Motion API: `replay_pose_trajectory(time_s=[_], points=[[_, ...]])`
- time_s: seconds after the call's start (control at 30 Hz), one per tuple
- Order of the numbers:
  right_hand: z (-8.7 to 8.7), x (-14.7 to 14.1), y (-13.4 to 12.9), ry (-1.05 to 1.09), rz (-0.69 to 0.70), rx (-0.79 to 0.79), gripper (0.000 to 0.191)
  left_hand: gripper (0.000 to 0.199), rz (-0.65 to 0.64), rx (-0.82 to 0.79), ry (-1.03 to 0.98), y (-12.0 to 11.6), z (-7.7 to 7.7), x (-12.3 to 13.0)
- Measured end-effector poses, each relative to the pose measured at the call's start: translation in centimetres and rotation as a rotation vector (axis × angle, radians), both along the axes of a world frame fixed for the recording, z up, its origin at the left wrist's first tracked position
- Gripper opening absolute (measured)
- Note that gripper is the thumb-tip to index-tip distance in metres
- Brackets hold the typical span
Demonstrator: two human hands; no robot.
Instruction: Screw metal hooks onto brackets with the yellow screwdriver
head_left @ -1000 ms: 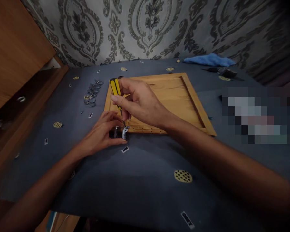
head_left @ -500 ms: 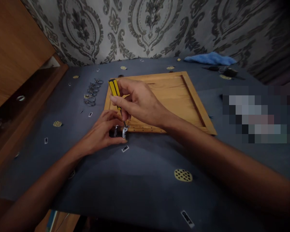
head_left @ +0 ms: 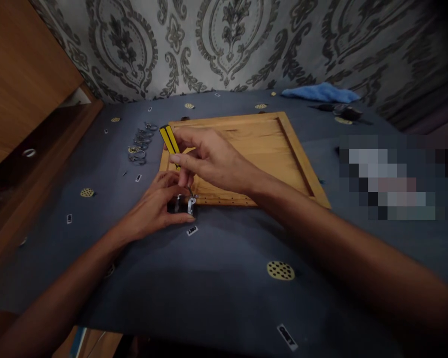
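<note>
A screwdriver [head_left: 169,140] with a yellow and black handle is gripped in my right hand [head_left: 212,158]. Its shaft slants down to a small metal clamp [head_left: 191,205] at the near edge of a wooden frame panel [head_left: 250,144]. My left hand [head_left: 162,201] is curled round that clamp, thumb beneath it and fingers above. Beside it, partly hidden by those fingers, is another dark metal piece [head_left: 177,203]. A row of small holes runs along the panel's near edge.
Several metal clamps [head_left: 142,141] lie in a row left of the panel. A blue cloth [head_left: 321,93] and a dark tool [head_left: 345,111] rest at the back right. A wooden cabinet [head_left: 26,74] borders the left side. A blurred-out patch covers something at right.
The screwdriver handle has tilted further to the left, my right hand moving slightly with it. My left hand stays at the clamp. The whole view has shifted a little.
</note>
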State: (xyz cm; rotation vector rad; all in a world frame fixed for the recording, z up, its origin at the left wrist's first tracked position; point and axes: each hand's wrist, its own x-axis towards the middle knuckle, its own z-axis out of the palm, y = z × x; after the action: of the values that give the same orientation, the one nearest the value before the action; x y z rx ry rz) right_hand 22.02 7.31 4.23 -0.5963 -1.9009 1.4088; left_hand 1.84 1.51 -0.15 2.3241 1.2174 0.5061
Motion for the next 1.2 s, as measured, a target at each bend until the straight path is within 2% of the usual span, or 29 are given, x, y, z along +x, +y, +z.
replay_pose_trajectory(time_s=[0.3, 0.57, 0.77, 1.03, 1.2], points=[[0.0, -0.8, 0.3, -0.024, -0.018, 0.018, 0.027, 0.061, 0.004, -0.004, 0.000, 0.0, 0.0, 0.0], [-0.5, -0.9, 1.2, -0.013, 0.017, 0.067, 0.025, 0.054, -0.005, 0.044, 0.022, 0.0, -0.3, 0.0], [-0.5, -1.0, 1.3, -0.033, 0.022, 0.050, 0.023, 0.056, -0.009, 0.063, 0.012, 0.1, -0.5, -0.1], [-1.0, -1.1, 1.4, 0.000, -0.048, 0.108, 0.027, 0.057, -0.011, 0.047, -0.006, 0.1, -0.4, -0.1], [-0.8, -0.9, 1.6, -0.003, -0.019, 0.056, 0.028, 0.056, -0.016, 0.037, -0.013, 0.1, -0.4, -0.1]])
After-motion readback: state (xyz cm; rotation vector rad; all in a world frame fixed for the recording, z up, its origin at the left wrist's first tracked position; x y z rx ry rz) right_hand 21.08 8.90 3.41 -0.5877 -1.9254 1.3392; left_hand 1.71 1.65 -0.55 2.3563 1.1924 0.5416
